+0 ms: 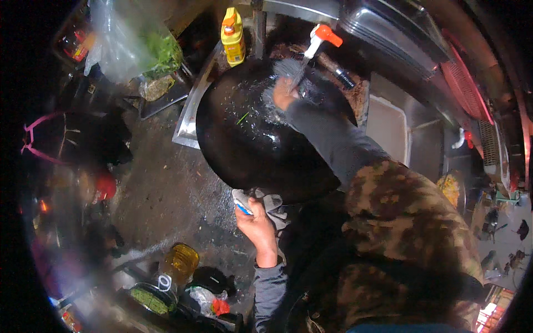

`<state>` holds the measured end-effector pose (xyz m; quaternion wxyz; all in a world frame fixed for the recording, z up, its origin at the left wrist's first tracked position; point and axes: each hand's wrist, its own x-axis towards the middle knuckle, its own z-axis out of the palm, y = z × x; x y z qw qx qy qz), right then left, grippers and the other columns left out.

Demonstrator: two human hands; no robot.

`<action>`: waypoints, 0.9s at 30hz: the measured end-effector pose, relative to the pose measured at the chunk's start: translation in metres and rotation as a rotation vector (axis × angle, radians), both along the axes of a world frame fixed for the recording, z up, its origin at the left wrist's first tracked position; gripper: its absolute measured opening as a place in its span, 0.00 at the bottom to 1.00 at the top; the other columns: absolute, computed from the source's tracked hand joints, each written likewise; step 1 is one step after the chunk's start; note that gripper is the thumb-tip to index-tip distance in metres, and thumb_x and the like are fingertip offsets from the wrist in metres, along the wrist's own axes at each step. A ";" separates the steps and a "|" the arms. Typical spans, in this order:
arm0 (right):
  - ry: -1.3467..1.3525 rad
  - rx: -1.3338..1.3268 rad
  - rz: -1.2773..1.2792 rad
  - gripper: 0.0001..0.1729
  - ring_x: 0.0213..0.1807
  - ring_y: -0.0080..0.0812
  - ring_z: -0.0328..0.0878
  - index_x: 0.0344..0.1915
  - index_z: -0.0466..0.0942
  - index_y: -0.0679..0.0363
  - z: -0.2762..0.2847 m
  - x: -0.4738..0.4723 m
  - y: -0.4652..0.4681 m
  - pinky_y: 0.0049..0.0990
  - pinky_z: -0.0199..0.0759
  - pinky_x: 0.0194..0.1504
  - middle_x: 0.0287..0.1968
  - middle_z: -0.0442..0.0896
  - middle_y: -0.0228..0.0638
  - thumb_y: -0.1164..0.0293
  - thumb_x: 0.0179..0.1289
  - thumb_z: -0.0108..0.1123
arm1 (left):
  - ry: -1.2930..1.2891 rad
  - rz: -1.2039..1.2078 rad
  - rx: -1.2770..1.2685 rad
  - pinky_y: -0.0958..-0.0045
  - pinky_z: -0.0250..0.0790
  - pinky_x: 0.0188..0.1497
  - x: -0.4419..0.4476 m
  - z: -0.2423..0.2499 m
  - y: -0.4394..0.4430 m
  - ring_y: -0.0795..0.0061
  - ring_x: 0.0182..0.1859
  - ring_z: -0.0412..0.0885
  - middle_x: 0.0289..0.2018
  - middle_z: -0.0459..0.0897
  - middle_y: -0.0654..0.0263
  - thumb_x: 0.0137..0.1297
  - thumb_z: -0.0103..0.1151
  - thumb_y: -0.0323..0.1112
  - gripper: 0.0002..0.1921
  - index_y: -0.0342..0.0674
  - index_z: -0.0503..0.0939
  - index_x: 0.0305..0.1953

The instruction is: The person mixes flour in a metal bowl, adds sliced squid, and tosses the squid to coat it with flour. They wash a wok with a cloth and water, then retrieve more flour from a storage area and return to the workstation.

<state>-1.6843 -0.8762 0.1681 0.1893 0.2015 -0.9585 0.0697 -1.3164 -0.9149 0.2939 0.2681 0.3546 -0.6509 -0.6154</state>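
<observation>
A large black wok lies before me, wet inside, with a green scrap and small bits in it. At its near rim, my left hand grips a folded grey cloth that bears a blue-and-white patch. My right hand reaches into the far part of the wok. It is closed around a grey, wiry-looking scrubber, partly blurred by water. A white tap with an orange handle stands just beyond and runs over this hand.
A yellow bottle stands behind the wok on a metal ledge. A bag of green leaves is at the far left. Near left are a jar of yellow liquid and a bowl of chopped greens. A sink basin lies to the right, by a pink-rimmed basket.
</observation>
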 end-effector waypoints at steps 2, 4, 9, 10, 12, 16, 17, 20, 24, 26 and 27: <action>-0.236 0.068 -0.118 0.28 0.56 0.59 0.68 0.58 0.67 0.68 -0.013 0.003 0.036 0.50 0.65 0.54 0.57 0.70 0.57 0.65 0.60 0.55 | -0.013 0.016 0.036 0.78 0.66 0.38 -0.002 0.001 0.000 0.84 0.33 0.70 0.31 0.78 0.71 0.71 0.53 0.32 0.08 0.31 0.75 0.39; -0.432 0.160 -0.231 0.33 0.60 0.61 0.65 0.61 0.65 0.69 -0.020 0.005 0.047 0.51 0.62 0.59 0.59 0.69 0.59 0.62 0.60 0.57 | -0.020 0.024 0.005 0.78 0.66 0.38 -0.003 0.003 -0.001 0.84 0.33 0.69 0.30 0.78 0.71 0.71 0.54 0.32 0.09 0.31 0.75 0.39; -0.473 -0.358 0.051 0.38 0.69 0.59 0.58 0.64 0.63 0.67 -0.011 0.013 -0.022 0.50 0.56 0.66 0.65 0.66 0.57 0.55 0.62 0.60 | 0.002 -0.044 0.001 0.76 0.65 0.38 0.001 0.004 -0.002 0.82 0.34 0.69 0.29 0.76 0.69 0.70 0.53 0.32 0.10 0.28 0.73 0.38; -0.487 -0.330 0.171 0.37 0.69 0.57 0.59 0.64 0.63 0.65 -0.005 0.019 -0.044 0.49 0.56 0.66 0.65 0.66 0.56 0.56 0.61 0.60 | -0.046 -0.040 -0.038 0.72 0.68 0.40 0.002 0.004 -0.003 0.77 0.34 0.73 0.30 0.79 0.62 0.68 0.55 0.29 0.09 0.27 0.74 0.41; -0.429 -0.373 0.401 0.34 0.66 0.54 0.62 0.63 0.65 0.60 0.006 0.045 -0.083 0.47 0.58 0.65 0.63 0.67 0.54 0.57 0.61 0.60 | -0.089 -0.051 -0.019 0.71 0.68 0.40 0.003 0.003 -0.004 0.77 0.34 0.73 0.30 0.79 0.62 0.68 0.55 0.29 0.09 0.27 0.74 0.40; -0.623 -0.482 0.930 0.27 0.58 0.51 0.68 0.58 0.68 0.60 0.025 0.128 -0.084 0.42 0.64 0.60 0.54 0.71 0.48 0.62 0.61 0.61 | -0.094 -0.038 -0.064 0.72 0.70 0.40 -0.001 0.001 -0.009 0.78 0.35 0.74 0.32 0.81 0.63 0.68 0.56 0.29 0.09 0.26 0.75 0.41; -0.646 -0.496 1.105 0.26 0.57 0.51 0.68 0.57 0.68 0.59 0.026 0.147 -0.064 0.41 0.64 0.59 0.53 0.72 0.47 0.64 0.60 0.61 | -0.069 -0.042 -0.020 0.72 0.70 0.40 -0.001 0.001 -0.010 0.78 0.35 0.74 0.33 0.81 0.63 0.67 0.56 0.29 0.09 0.26 0.75 0.41; -0.981 -0.291 1.290 0.23 0.59 0.48 0.70 0.55 0.72 0.56 0.018 0.170 0.032 0.40 0.65 0.60 0.56 0.72 0.47 0.71 0.58 0.60 | -0.111 -0.010 0.036 0.74 0.70 0.41 -0.002 0.003 -0.007 0.80 0.37 0.75 0.36 0.82 0.65 0.68 0.58 0.30 0.11 0.27 0.77 0.43; -0.893 0.296 1.069 0.17 0.59 0.45 0.72 0.49 0.77 0.51 -0.013 0.102 0.148 0.41 0.68 0.58 0.55 0.76 0.39 0.71 0.57 0.59 | -0.047 0.010 0.160 0.75 0.69 0.44 0.003 0.009 0.003 0.80 0.38 0.75 0.38 0.82 0.66 0.67 0.62 0.33 0.14 0.27 0.77 0.45; -0.138 0.112 0.835 0.12 0.45 0.47 0.75 0.47 0.77 0.51 -0.025 0.050 0.160 0.40 0.74 0.40 0.46 0.77 0.40 0.65 0.66 0.53 | -0.040 0.018 0.204 0.76 0.69 0.45 0.004 0.013 0.007 0.80 0.39 0.76 0.39 0.82 0.66 0.66 0.62 0.34 0.14 0.28 0.77 0.46; -0.107 0.229 0.620 0.12 0.44 0.46 0.75 0.44 0.78 0.52 -0.028 0.028 0.153 0.42 0.73 0.40 0.47 0.76 0.40 0.67 0.61 0.54 | -0.041 0.025 0.223 0.76 0.69 0.45 0.003 0.014 0.008 0.80 0.39 0.76 0.39 0.82 0.66 0.67 0.62 0.34 0.14 0.29 0.77 0.46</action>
